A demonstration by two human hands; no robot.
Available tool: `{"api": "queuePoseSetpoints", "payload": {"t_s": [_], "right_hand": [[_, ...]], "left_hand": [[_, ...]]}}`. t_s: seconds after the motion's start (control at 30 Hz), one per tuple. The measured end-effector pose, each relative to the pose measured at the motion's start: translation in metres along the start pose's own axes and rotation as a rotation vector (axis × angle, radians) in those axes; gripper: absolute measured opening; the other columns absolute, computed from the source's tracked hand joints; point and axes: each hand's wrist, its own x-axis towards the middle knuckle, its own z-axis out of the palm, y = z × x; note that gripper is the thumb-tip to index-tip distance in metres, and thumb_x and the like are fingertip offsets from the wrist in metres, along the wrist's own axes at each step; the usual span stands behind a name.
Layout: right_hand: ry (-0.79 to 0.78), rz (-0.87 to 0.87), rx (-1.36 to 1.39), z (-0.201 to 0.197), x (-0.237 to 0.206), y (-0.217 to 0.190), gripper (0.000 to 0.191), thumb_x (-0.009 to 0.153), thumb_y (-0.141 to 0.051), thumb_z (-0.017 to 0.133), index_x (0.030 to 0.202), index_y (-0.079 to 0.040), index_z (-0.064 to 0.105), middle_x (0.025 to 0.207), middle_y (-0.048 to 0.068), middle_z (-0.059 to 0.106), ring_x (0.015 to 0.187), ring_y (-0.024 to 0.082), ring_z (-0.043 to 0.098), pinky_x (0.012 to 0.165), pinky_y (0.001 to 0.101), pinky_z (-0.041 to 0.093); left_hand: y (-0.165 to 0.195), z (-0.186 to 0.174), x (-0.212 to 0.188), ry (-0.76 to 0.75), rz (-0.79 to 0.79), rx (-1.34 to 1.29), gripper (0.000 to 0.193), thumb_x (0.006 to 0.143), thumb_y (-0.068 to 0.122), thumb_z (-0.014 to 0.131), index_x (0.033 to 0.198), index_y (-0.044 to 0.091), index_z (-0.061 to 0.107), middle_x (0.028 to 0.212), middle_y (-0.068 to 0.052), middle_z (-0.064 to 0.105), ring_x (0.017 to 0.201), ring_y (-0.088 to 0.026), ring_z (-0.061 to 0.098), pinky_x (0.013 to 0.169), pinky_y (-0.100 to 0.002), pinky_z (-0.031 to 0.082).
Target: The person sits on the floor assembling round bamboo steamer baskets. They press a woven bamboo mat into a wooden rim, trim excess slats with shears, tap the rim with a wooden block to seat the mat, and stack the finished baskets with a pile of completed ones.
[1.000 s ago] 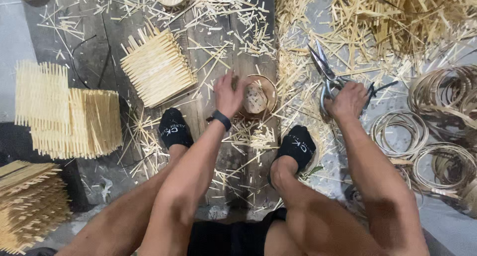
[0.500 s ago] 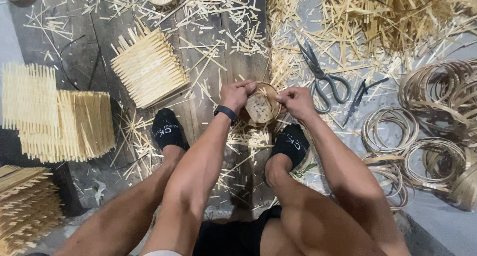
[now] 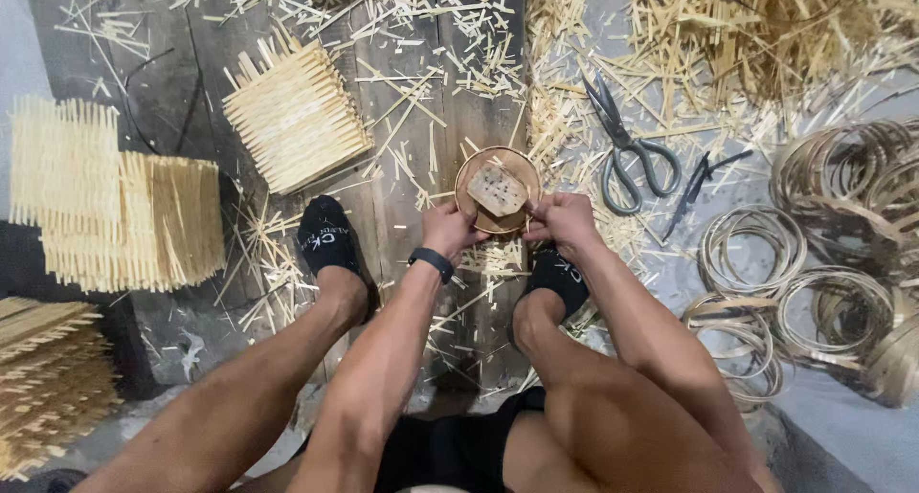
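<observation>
Both sets of fingers were closed on the near edge of a small round bamboo hoop (image 3: 497,189) with a little woven mat of pale strips inside it: the left hand (image 3: 448,230) pinched its lower left rim, the right hand (image 3: 563,220) its lower right. The hoop sat just beyond the fingertips, over the dark wooden plank (image 3: 191,81). The mat looked only partly fitted, so the work seemed early. Grey metal scissors (image 3: 627,148) lay to the right.

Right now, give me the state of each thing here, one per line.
Left hand: gripping the hoop's near-left rim.
Right hand: gripping the hoop's near-right rim.
Hoop: held just above the board, a woven patch inside.
Scissors: lying shut, untouched.
Mat: flat on the board.
Rings: piled loose at right.
</observation>
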Motion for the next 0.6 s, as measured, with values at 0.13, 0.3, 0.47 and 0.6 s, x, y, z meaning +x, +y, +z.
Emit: {"api": "queuePoseSetpoints", "payload": {"t_s": [0.13,0.3,0.47,0.6], "right_hand": [[-0.049,-0.017,-0.123,0.006,-0.02,-0.025,0.018,0.091,-0.014,0.069,0.093,0.003,0.067,0.074,0.015,0.072,0.056,0.022,0.072,0.051,0.0339,0.06],[-0.119,-0.132,-0.274,0.023,-0.063,-0.073,0.036,0.097,-0.037,0.061,0.107,-0.002,0.063,0.082,0.004,0.071,0.06,0.016,0.071,0.049,0.0289,0.059],[-0.147,-0.204,-0.171,0.054,-0.066,-0.075,0.035,0.087,-0.033,0.069,0.103,-0.003,0.062,0.074,0.008,0.07,0.05,0.016,0.065,0.042,0.028,0.052],[-0.232,-0.168,-0.005,0.046,-0.051,-0.055,0.034,0.094,-0.04,0.066,0.081,-0.009,0.061,0.061,0.003,0.055,0.042,0.01,0.046,0.036,0.0243,0.034]], "left_hand": [[0.024,-0.003,0.003,0.022,0.147,0.248,0.03,0.091,0.007,0.064,0.118,-0.004,0.071,0.101,-0.015,0.077,0.084,-0.028,0.076,0.072,-0.041,0.065],[0.064,-0.007,-0.017,-0.192,0.832,0.567,0.043,0.093,0.02,0.07,0.135,0.013,0.067,0.112,-0.014,0.079,0.096,-0.022,0.076,0.085,-0.037,0.061],[0.053,0.044,-0.028,-0.029,0.88,0.559,0.052,0.102,0.046,0.056,0.139,0.01,0.064,0.118,-0.021,0.07,0.103,-0.026,0.07,0.087,-0.041,0.06],[0.056,0.041,-0.004,0.067,0.952,0.609,0.064,0.108,0.06,0.044,0.131,0.006,0.07,0.112,-0.024,0.075,0.103,-0.031,0.072,0.085,-0.044,0.059]]}}
